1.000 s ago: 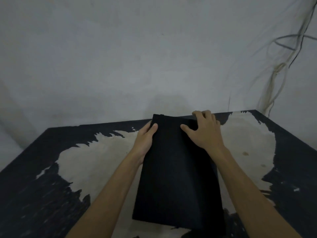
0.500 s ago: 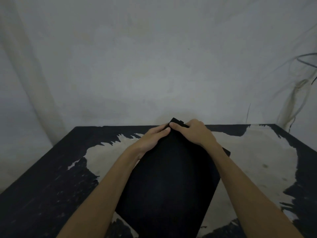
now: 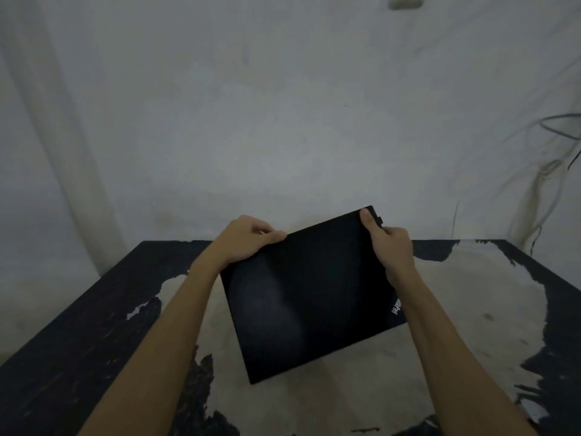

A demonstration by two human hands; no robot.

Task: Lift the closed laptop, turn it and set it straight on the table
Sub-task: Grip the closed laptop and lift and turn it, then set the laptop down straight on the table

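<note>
The closed black laptop (image 3: 309,294) is held up off the table (image 3: 465,309), its far edge raised and its body skewed, the right far corner higher than the left. A small white logo shows near its right near corner. My left hand (image 3: 243,243) grips the far left corner, thumb on the lid. My right hand (image 3: 390,243) clasps the far right corner, thumb on top and fingers behind. Both forearms reach in from the bottom of the view.
The table has a dark top with a large worn pale patch in the middle. A grey wall (image 3: 283,121) stands close behind its far edge. Loose cables (image 3: 544,174) hang on the wall at the right, near the table's back right corner.
The laptop was lying lengthwise away from me under both hands. It has since been raised and turned clockwise, so its long side now runs left to right; my hands have spread apart to its far corners.
</note>
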